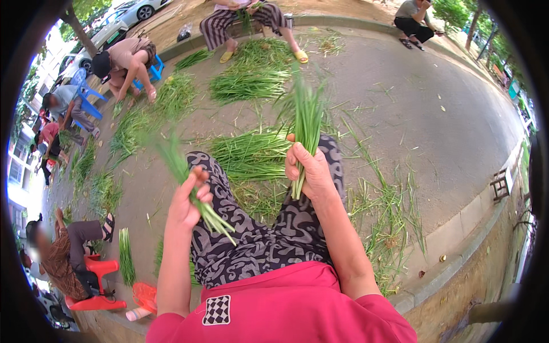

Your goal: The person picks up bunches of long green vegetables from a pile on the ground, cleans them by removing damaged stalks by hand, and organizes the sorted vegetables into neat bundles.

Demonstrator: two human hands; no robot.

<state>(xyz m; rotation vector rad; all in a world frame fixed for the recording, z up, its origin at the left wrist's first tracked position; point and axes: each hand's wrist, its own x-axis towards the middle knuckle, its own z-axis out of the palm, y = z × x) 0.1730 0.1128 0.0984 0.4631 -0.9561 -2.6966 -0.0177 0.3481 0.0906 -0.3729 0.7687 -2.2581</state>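
Note:
My left hand [188, 203] grips a small bunch of green chives [212, 218], pale stem ends pointing down over my left thigh; its leafy tops are blurred. In my right hand [311, 167] is a thicker bunch of chives [308, 118], held upright with the cut white ends below my fist and the tips blurred. Between and beyond my knees lies a neat pile of chives [253, 154] on the pavement. Nearer to me, loose yellowish trimmings [259, 199] are scattered between my legs.
More chive scraps [381, 206] litter the ground at right, by the kerb [454, 240]. Opposite, a seated person [246, 17] sits behind heaped chives [251, 85]. Several people sit along the left. A red plastic chair [101, 274] and a red bag [145, 296] are at lower left.

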